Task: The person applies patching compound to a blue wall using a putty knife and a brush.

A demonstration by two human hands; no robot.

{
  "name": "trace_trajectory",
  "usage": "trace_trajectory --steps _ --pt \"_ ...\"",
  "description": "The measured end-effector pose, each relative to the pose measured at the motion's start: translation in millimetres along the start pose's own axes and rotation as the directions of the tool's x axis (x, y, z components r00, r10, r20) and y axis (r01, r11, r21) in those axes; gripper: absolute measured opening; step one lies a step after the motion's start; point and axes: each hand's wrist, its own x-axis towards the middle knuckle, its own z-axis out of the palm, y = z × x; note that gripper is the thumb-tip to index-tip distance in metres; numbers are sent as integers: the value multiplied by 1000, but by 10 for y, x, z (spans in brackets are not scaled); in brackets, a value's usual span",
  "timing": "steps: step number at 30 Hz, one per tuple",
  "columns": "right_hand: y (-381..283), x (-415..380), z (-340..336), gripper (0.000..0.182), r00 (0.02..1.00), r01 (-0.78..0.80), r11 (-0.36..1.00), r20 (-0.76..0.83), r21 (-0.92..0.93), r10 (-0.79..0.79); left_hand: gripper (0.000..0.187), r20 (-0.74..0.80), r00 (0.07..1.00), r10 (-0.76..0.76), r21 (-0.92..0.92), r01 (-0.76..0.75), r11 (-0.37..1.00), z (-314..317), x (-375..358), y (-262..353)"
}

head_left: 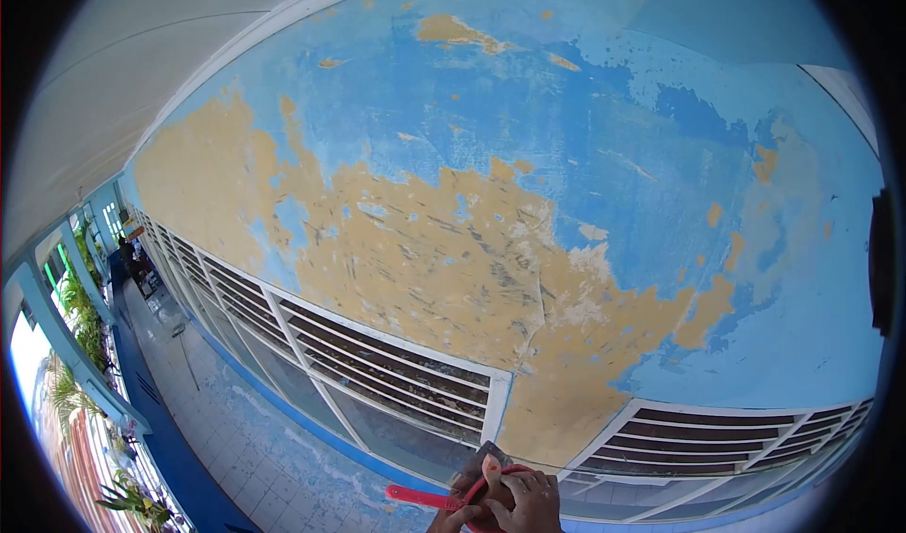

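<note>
My left hand (457, 516) and my right hand (530, 503) are close together at the bottom edge of the view, both with fingers closed. Between them is a red-handled scraper; its grey flat blade (488, 454) points up toward the wall. A straight red handle (417, 497) sticks out to the left from the left hand. Under the fingers of the right hand runs a curved red part (483, 491). The fingers cover much of what is held, and I cannot tell whether the red parts are one tool or two.
Ahead is a blue wall (453, 108) with peeled paint and a large bare tan patch (425, 250). White-barred louvre windows (377, 363) run below it, with another window (698, 439) at right. A tiled walkway (236, 439) with paint flakes, a railing and plants (85, 316) lies left. A person (132, 259) is far down it.
</note>
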Motion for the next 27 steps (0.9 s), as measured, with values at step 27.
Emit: trace_trajectory --steps 27 --pt "-5 40 -381 24 916 -159 876 -263 456 304 67 -245 965 94 113 -68 991 -208 283 -114"
